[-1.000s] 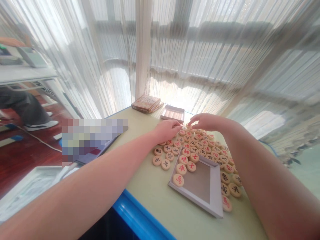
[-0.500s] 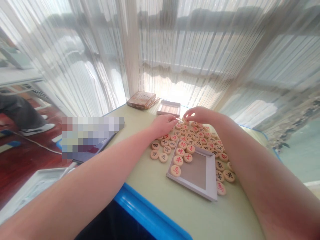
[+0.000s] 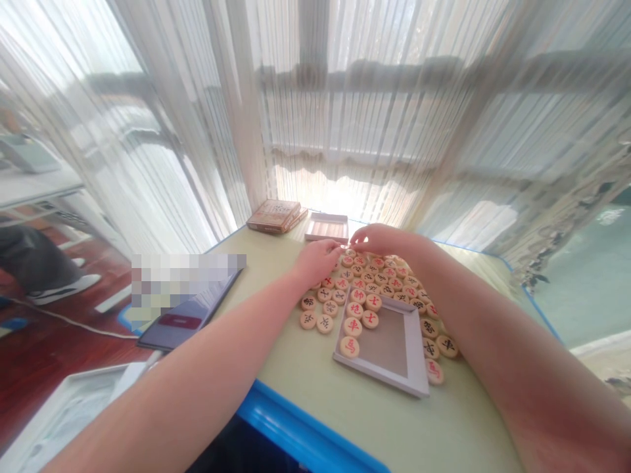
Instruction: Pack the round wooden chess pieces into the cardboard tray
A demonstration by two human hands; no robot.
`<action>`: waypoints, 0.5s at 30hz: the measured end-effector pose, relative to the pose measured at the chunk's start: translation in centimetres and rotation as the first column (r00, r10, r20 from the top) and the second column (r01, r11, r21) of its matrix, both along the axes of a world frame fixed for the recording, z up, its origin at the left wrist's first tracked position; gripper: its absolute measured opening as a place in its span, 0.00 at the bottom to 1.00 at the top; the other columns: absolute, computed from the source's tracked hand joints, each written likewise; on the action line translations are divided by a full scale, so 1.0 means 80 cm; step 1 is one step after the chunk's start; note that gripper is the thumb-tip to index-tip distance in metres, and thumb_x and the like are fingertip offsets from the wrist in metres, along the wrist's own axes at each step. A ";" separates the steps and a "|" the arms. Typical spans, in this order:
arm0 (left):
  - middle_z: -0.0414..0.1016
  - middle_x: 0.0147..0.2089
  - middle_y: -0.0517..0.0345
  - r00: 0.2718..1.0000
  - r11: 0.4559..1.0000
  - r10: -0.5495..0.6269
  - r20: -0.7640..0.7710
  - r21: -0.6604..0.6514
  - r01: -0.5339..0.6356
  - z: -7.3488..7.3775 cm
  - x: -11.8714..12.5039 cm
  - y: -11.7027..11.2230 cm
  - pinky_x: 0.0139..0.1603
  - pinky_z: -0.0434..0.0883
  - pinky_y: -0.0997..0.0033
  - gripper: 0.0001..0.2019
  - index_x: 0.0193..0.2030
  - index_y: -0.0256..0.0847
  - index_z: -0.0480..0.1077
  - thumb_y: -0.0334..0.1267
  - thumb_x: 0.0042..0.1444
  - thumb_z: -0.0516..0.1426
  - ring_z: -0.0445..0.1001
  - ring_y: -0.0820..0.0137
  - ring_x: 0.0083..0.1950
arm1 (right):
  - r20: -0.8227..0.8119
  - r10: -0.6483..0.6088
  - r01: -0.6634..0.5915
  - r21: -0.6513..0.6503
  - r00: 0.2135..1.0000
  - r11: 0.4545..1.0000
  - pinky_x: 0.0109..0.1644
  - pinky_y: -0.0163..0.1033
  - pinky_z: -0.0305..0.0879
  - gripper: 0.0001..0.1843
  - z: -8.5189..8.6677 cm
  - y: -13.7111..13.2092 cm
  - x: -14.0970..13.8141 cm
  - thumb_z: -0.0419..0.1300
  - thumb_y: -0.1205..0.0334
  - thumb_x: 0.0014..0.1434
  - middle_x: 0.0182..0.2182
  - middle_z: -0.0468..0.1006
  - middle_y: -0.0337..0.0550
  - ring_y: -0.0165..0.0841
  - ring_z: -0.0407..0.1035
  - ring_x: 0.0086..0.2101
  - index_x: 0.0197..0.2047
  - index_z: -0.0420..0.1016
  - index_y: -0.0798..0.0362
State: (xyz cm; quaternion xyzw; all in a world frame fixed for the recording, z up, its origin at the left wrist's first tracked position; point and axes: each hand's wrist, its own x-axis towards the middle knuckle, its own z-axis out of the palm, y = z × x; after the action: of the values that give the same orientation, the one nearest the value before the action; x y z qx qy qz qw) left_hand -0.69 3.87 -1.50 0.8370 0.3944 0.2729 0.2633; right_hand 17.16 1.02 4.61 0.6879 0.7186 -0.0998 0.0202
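Note:
Many round wooden xiangqi pieces [image 3: 381, 278] with red or black characters lie spread on the pale green table. My left hand [image 3: 319, 259] reaches over their far left part, fingers stretched out and bent slightly down. Close beside its fingertips, my right hand [image 3: 377, 238] pinches at the far edge of the pieces; what it grips is small and partly hidden, apparently a xiangqi piece. Nearer me, a shallow white box tray [image 3: 421, 355] holds several red pieces along its left side, including a red horse piece [image 3: 350, 347]. Some pieces are hidden under both hands and the right forearm.
Another shallow box part [image 3: 326, 226] lies behind the pieces, with stacked flat boxes [image 3: 274, 215] to its left. A dark flat device or folder [image 3: 183, 323] sits at the table's left edge. The table has a blue rim [image 3: 310, 430]. Sheer curtains hang behind; a person's leg [image 3: 42, 263] shows left.
My right hand has moved left, toward my left hand's fingertips. My left hand stays over the pieces. The view has tilted slightly, and the pieces in the near tray look unchanged.

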 end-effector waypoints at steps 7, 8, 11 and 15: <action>0.78 0.41 0.55 0.996 0.999 0.040 0.075 -0.024 -0.038 -0.007 0.002 0.005 0.48 0.68 0.70 0.15 0.40 0.41 0.74 0.39 0.59 0.47 0.74 0.68 0.44 | -0.087 -0.088 0.077 -0.129 0.992 0.989 0.41 0.39 0.68 0.27 0.014 -0.011 0.016 0.59 0.58 0.52 0.51 0.73 0.48 0.38 0.71 0.42 0.56 0.68 0.49; 0.78 0.40 0.55 0.996 0.999 0.044 0.079 -0.026 -0.042 -0.007 0.002 0.005 0.47 0.68 0.70 0.14 0.40 0.41 0.74 0.39 0.59 0.47 0.74 0.68 0.43 | -0.077 -0.070 0.057 -0.160 0.995 0.985 0.40 0.39 0.68 0.26 0.018 -0.013 0.015 0.61 0.58 0.50 0.50 0.74 0.47 0.39 0.71 0.43 0.54 0.70 0.49; 0.78 0.39 0.56 0.995 0.999 0.043 0.085 -0.013 -0.042 -0.005 0.002 0.004 0.45 0.68 0.70 0.14 0.38 0.41 0.74 0.39 0.59 0.47 0.73 0.67 0.42 | -0.060 -0.017 0.004 -0.203 0.998 0.979 0.38 0.39 0.69 0.26 0.027 -0.020 0.006 0.63 0.57 0.47 0.47 0.75 0.46 0.40 0.71 0.42 0.52 0.71 0.48; 0.78 0.37 0.56 0.997 0.999 0.033 0.075 0.006 -0.033 -0.005 0.001 0.003 0.42 0.68 0.69 0.14 0.37 0.42 0.74 0.40 0.58 0.47 0.73 0.66 0.40 | -0.003 -0.033 0.032 -0.213 0.999 0.976 0.36 0.40 0.69 0.24 0.033 -0.025 -0.005 0.63 0.57 0.48 0.49 0.73 0.49 0.41 0.71 0.42 0.49 0.73 0.52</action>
State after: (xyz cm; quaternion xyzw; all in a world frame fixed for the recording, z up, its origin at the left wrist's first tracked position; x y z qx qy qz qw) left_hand -0.64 4.15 -1.90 0.8204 0.3971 0.3099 0.2704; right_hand 16.72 -1.01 7.27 0.6932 0.6924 -0.1790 0.0897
